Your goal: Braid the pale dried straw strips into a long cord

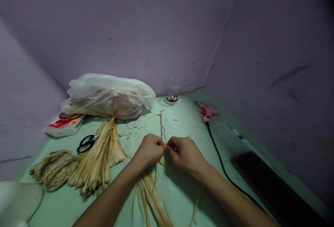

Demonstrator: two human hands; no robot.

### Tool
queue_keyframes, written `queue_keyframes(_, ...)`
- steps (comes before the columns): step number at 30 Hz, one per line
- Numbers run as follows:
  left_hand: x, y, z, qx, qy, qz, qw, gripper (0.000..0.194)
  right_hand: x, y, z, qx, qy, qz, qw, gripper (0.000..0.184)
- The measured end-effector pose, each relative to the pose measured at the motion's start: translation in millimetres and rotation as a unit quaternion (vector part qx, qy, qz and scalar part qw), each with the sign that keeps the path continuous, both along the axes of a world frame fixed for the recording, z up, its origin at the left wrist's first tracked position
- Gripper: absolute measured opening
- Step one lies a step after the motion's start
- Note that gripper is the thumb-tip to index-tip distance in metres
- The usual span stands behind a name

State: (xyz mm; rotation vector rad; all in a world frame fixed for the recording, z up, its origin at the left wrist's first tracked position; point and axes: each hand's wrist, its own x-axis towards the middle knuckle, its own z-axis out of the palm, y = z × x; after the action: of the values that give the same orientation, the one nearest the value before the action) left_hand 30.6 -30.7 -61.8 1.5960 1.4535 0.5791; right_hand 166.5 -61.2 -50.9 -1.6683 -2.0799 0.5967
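A thin braid of dried plant fibre runs away from me across the green tabletop, its far end bent to the left. At its near end, my left hand pinches the strands between thumb and fingers. Close beside it on the right, my right hand is also closed in a pinch on the braid's strands. The fingertips almost meet, and they hide the point where the strands cross. Loose pale fibre strips lie below and between my forearms, partly covered by the left one.
Left: a bundle of dried strips, black-handled scissors, a coiled braided cord, a box and a plastic bag. At the back stands a clear cup. Right: a pink glue gun with black cord and a dark phone-like slab.
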Motion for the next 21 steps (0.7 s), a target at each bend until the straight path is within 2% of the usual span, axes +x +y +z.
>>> queue_keyframes(3, 1.0, 0.1, -2.7, -0.009, -0.005, 0.011, 1.0, 0.011, -2.0, -3.4, 8.6, 0.019, -0.083, -0.022, 0.996, 0.02)
queue_keyframes(7, 7.1, -4.8, 1.5, -0.077, -0.046, 0.06, 0.994, 0.01, -8.0, -10.2, 16.6, -0.004, -0.167, -0.06, 0.984, 0.022)
queue_keyframes(10, 10.3, -8.4, 9.4, -0.146, -0.087, 0.098, 0.981, 0.009, -15.2, -17.6, 19.5, -0.006, -0.2, -0.05, 0.979, 0.021)
queue_keyframes(13, 9.8, -9.2, 16.3, -0.195, -0.111, 0.104, 0.969, 0.009, -22.4, -25.1, 20.1, -0.001, -0.222, -0.022, 0.975, 0.021)
queue_keyframes(17, 8.3, -7.6, 18.1, -0.217, -0.128, 0.106, 0.962, 0.01, -29.5, -30.6, 18.5, -0.006, -0.238, 0.0, 0.971, 0.025)
queue_keyframes(21, 7.8, -4.7, 12.1, -0.196, -0.146, 0.098, 0.965, 0.006, -37.5, -35.6, 19.9, -0.036, -0.225, 0.012, 0.974, 0.031)
